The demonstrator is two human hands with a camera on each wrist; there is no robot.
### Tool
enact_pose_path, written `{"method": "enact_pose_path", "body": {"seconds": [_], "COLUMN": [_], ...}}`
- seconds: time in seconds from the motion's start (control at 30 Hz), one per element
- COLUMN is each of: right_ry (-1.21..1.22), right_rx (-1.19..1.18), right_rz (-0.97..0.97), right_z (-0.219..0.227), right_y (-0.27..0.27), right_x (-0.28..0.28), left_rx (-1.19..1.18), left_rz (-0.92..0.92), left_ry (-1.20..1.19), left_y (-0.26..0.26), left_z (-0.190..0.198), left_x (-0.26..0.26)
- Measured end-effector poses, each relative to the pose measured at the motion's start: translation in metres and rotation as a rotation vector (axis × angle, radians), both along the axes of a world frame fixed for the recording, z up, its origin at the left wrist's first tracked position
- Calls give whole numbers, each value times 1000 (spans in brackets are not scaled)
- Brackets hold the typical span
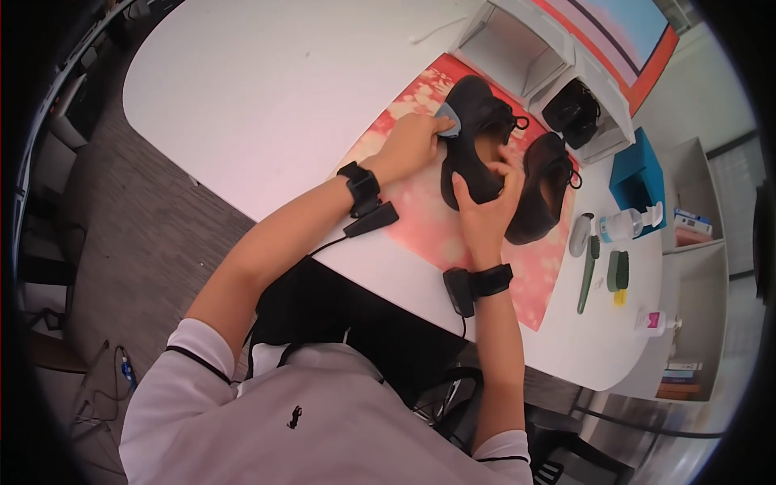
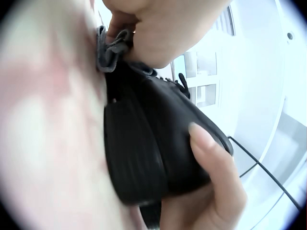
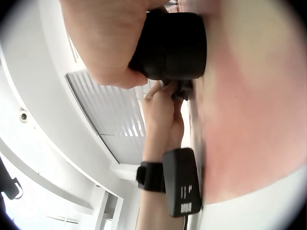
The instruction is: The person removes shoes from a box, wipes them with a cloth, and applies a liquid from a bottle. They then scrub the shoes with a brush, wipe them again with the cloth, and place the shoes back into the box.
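Note:
A black lace-up shoe (image 1: 462, 166) rests on a red and cream patterned mat (image 1: 412, 210). My left hand (image 1: 408, 148) pinches a grey cloth (image 1: 448, 121) against the shoe's outer side, near the front. In the left wrist view the folded cloth (image 2: 108, 51) shows at the fingers, low along the shoe. My right hand (image 1: 487, 212) grips the heel end, its thumb on the near side and its fingers at the shoe's opening. The right wrist view shows that hand (image 3: 108, 43) around the dark heel (image 3: 177, 45). Right of it stands the matching shoe (image 1: 533, 198).
To the right lie a long green brush (image 1: 588, 275), a smaller green brush (image 1: 618, 269), a round grey item (image 1: 580, 234) and a clear pump bottle (image 1: 621, 225). White open boxes (image 1: 517, 40) line the back, one holding black shoes (image 1: 571, 111). A blue box (image 1: 638, 174) stands behind the bottle.

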State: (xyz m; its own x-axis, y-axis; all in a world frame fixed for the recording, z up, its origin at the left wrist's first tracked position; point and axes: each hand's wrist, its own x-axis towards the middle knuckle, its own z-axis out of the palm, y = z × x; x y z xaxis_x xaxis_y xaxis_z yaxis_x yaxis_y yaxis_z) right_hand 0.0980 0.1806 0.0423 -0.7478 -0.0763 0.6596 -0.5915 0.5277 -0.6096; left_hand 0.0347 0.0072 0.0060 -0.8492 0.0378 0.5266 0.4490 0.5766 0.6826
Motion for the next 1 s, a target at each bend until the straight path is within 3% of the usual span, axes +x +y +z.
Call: {"method": "enact_pose_path", "body": {"seconds": [0.1,0.3,0.57,0.73,0.83,0.93,1.0], "right_ry": [-74,-183,-208,-153,-174,-163,-147], "right_rx": [-56,-93,-175,-99,-129,-124,-126], "right_rz": [-56,11,30,32,45,42,45], "right_z": [-9,-6,-1,-11,-9,-10,-12], "right_y": [-2,-2,-7,0,-2,-1,-2], "right_x": [-1,0,5,-3,-2,-1,-3], "left_rx": [91,7,-2,-17,-38,-107,-25], "left_rz": [-21,66,73,93,129,213,182], "left_ry": [27,77,8,86,-11,10,53], "left_y": [-1,-5,7,3,2,14,23], "left_z": [1,-12,2,0,1,4,-2], "left_x": [10,-44,10,-14,-29,-22,-7]}}
